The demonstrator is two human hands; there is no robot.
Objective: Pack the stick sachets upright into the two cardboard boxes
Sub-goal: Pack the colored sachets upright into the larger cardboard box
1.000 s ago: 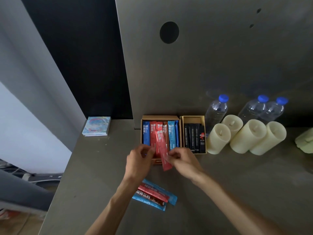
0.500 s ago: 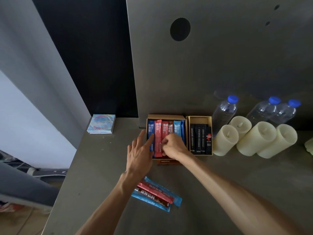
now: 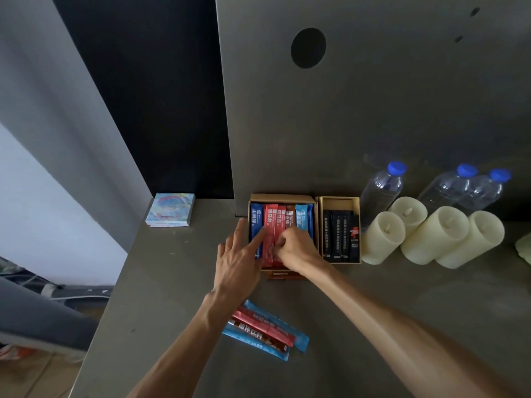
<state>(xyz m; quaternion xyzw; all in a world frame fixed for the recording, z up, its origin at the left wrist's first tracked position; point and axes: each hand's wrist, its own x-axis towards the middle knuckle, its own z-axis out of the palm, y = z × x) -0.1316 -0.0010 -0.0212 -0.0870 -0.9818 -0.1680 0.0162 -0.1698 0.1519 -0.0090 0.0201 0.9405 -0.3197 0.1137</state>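
While the left hand (image 3: 238, 268) presses straight, spread fingers on the boxed stick sachets (image 3: 300, 221), the right hand (image 3: 297, 249) beside it pinches a red sachet (image 3: 279, 226).

L hand (image 3: 238, 262) flat, fingers straight & spread; R hand (image 3: 296, 251) curled, pinch on red sachet (image 3: 271, 222).

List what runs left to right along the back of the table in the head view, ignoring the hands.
From left: colourful pad → wide cardboard box of red and blue sachets → narrow cardboard box of black sachets → cream candles → pale green object. The bottles overlap the candles, so they are omitted.
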